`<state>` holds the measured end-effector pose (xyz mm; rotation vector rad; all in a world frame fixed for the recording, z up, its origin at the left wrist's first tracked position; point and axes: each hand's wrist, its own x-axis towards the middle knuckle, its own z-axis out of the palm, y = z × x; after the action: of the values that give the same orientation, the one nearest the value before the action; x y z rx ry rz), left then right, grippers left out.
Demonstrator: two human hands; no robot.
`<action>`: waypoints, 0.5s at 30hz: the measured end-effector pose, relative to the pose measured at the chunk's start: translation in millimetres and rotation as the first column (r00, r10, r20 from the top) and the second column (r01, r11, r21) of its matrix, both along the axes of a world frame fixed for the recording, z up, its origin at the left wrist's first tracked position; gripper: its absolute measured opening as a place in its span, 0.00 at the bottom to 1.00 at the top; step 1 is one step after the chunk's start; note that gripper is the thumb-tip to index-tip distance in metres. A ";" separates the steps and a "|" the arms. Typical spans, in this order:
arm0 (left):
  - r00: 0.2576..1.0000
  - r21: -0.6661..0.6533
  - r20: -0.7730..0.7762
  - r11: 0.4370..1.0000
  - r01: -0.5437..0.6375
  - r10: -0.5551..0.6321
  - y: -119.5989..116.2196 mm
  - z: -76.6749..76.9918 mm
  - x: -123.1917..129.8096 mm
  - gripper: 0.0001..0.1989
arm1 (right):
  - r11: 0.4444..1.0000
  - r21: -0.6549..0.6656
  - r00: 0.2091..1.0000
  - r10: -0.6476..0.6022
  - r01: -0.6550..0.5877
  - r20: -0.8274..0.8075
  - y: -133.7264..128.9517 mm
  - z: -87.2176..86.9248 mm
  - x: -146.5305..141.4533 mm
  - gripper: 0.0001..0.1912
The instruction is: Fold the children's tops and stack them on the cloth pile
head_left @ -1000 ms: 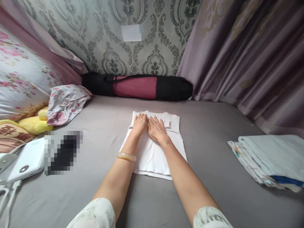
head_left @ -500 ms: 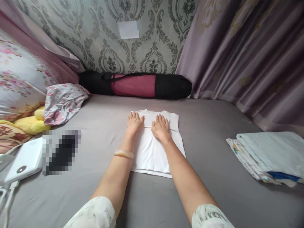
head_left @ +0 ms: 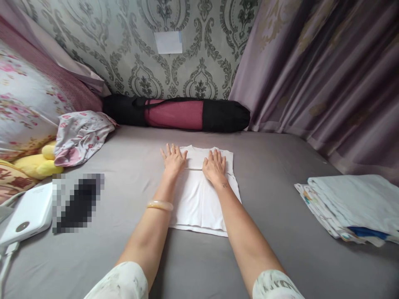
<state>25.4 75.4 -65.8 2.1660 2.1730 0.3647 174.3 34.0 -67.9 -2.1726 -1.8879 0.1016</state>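
Right now both hands are out at arm's length over the white garment [head_left: 199,199], which lies flat on the bed [head_left: 268,187], midway between its sides and short of its far edge. The left hand [head_left: 174,161] is at the garment's far left corner, fingers fanned wide and gripping nothing; the right hand [head_left: 215,167] is palm-down inside the far right corner, fingers straight, closer together, also with no hold on anything. Looks like smoothing to me, palms pressing the folded band out towards the sides (whether every fingertip touches, I can't tell). Anything beyond flattening would call for those fingers to curl under an edge, with the layers kept lined up.

On to containers: along the bed's far edge, against the wall, runs a long black-and-maroon bag [head_left: 174,114], plump and rounded, its contents hidden; I'd judge something rolled up inside. Towards the right side of the bed, a pile of folded cloth [head_left: 352,203], pale on top, just sits in the open. Over by the far left corner, a crumpled printed cloth [head_left: 81,135] slumps beside a floral pillow [head_left: 25,108], well apart from both hands
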 end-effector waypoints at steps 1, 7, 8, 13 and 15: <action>0.999 0.040 -0.015 0.999 0.035 -0.034 -1.8 2.5 6.5 0.33 | 0.999 0.032 0.999 0.041 -0.042 0.012 -0.3 2.2 -0.3 0.30; 0.970 -0.056 -0.013 0.968 0.244 -0.245 -13.3 -3.1 36.0 0.29 | 0.984 -0.038 0.984 0.175 -0.174 0.020 -2.8 0.6 -4.7 0.28; 0.968 -0.094 -0.001 0.964 0.251 -0.252 -14.2 -5.6 36.5 0.29 | 0.984 -0.053 0.985 0.173 -0.172 0.020 -3.0 -1.5 -5.0 0.28; 0.966 -0.156 0.020 0.954 0.257 -0.257 -15.0 -8.2 32.3 0.29 | 0.986 -0.042 0.987 0.160 -0.159 0.020 -2.6 -6.5 -5.8 0.28; 0.965 -0.164 0.025 0.951 0.262 -0.261 -14.6 -6.1 31.7 0.29 | 0.985 -0.054 0.986 0.167 -0.166 0.006 -1.9 -4.8 -5.3 0.28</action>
<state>57.1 60.8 -71.8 2.3131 1.8069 0.1639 169.0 32.1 -72.7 -2.0487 -2.0936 0.1745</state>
